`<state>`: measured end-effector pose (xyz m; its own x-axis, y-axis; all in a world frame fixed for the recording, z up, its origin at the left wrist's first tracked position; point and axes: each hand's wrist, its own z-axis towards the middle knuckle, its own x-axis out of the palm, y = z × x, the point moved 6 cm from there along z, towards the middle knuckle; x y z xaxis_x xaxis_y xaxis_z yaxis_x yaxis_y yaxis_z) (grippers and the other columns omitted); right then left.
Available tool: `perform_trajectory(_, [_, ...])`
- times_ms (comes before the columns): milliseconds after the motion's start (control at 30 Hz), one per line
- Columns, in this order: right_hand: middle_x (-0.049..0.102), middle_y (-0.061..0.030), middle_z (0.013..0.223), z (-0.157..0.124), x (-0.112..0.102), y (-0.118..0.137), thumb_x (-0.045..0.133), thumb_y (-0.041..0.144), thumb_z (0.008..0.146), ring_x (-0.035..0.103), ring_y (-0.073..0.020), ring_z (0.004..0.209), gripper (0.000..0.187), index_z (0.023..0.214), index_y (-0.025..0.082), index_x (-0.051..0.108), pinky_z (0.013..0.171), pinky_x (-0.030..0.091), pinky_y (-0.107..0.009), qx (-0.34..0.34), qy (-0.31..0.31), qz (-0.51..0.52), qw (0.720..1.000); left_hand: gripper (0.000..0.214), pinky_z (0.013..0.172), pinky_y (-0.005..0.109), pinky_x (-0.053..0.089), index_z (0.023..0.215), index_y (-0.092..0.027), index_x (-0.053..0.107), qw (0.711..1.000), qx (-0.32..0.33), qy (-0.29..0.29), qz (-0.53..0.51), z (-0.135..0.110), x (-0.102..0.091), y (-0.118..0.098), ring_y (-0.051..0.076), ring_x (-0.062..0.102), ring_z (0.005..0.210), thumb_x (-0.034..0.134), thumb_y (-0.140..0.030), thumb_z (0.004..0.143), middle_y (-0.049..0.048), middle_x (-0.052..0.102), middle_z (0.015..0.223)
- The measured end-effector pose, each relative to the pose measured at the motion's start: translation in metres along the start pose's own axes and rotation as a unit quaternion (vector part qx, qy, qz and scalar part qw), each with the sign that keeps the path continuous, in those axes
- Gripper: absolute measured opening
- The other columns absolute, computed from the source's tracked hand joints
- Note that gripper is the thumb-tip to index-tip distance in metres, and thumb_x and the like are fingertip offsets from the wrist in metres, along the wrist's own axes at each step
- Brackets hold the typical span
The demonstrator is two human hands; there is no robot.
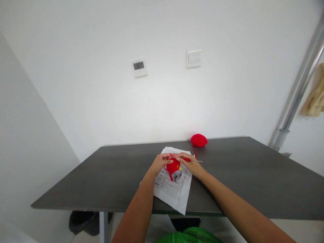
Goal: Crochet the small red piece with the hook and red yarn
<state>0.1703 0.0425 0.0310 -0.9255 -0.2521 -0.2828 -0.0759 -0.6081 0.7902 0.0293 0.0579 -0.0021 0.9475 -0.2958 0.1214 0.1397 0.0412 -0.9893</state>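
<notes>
A small red crochet piece (172,166) hangs between my hands above a printed paper sheet, its lower end narrowing to a tail. My left hand (162,163) pinches its upper left side with thumb and fingers. A yellow stitch marker (179,167) is clipped on the piece's right side. In my right hand (190,164) lies a crochet hook (187,159) with a red handle, its thin metal end sticking out to the right. The right fingertips meet the top of the piece, where fine detail is too small to make out.
The printed sheet (168,192) lies on the dark grey table (101,182), reaching its front edge. A red yarn ball (199,140) sits at the back by the wall, with a strand running towards my right hand. Below the table stands a black bin (84,221).
</notes>
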Motion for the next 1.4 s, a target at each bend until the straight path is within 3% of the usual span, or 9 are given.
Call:
perform_trajectory(100, [0.066,-0.0042,0.085,-0.001,0.002,0.002,0.05,0.036,0.084,0.059,-0.0196,0.084,0.021,0.088,0.022,0.065,0.079,0.045,-0.033,-0.005,0.006,-0.053,0.999,0.047,0.075,0.031,0.044,0.096,-0.012,0.068,0.999,0.009,-0.039,0.018,0.002,-0.005,0.001,0.02,0.061,0.075,0.077,-0.025,0.052,0.0073,0.069,0.081])
perform_trajectory(367, [0.059,-0.0065,0.091,-0.005,0.009,0.01,0.04,0.028,0.09,0.054,-0.0192,0.087,0.017,0.094,0.021,0.055,0.081,0.043,-0.033,-0.108,0.011,-0.136,0.985,0.04,0.083,0.032,0.043,0.09,-0.012,0.068,0.996,0.04,-0.084,0.01,0.005,-0.002,-0.001,0.022,0.061,0.087,0.075,-0.026,0.053,0.0096,0.069,0.092])
perform_trajectory(700, [0.058,-0.0084,0.097,-0.007,0.01,0.019,0.042,0.024,0.089,0.052,-0.0217,0.096,0.013,0.094,0.022,0.055,0.086,0.042,-0.038,-0.166,-0.008,-0.169,0.971,0.034,0.08,0.032,0.043,0.086,-0.007,0.068,0.988,-0.009,-0.011,-0.157,0.0,0.017,-0.004,0.02,0.062,0.078,0.073,-0.025,0.058,0.0135,0.068,0.086])
perform_trajectory(833, [0.06,-0.0078,0.098,-0.007,0.007,0.019,0.044,0.026,0.088,0.054,-0.0208,0.096,0.014,0.095,0.023,0.057,0.087,0.043,-0.037,-0.147,-0.008,-0.122,0.982,0.03,0.077,0.031,0.043,0.085,-0.007,0.067,0.987,-0.021,0.008,-0.161,-0.002,0.017,-0.002,0.019,0.061,0.074,0.072,-0.023,0.059,0.0128,0.068,0.084])
perform_trajectory(1100, [0.063,-0.005,0.091,-0.003,0.002,0.007,0.051,0.031,0.084,0.058,-0.0188,0.086,0.016,0.092,0.021,0.06,0.082,0.046,-0.034,-0.018,-0.013,-0.043,0.999,0.03,0.064,0.026,0.042,0.087,-0.008,0.068,0.993,-0.042,0.024,-0.105,-0.002,0.012,0.005,0.015,0.06,0.064,0.071,-0.02,0.059,0.0092,0.067,0.075])
perform_trajectory(1400, [0.065,-0.0053,0.088,-0.003,0.002,0.006,0.054,0.033,0.082,0.059,-0.0192,0.084,0.016,0.088,0.021,0.063,0.081,0.047,-0.036,-0.017,-0.013,-0.034,0.999,0.039,0.062,0.025,0.042,0.093,-0.01,0.068,0.996,-0.038,0.004,-0.076,-0.003,0.006,0.003,0.014,0.059,0.061,0.074,-0.021,0.056,0.0076,0.068,0.073])
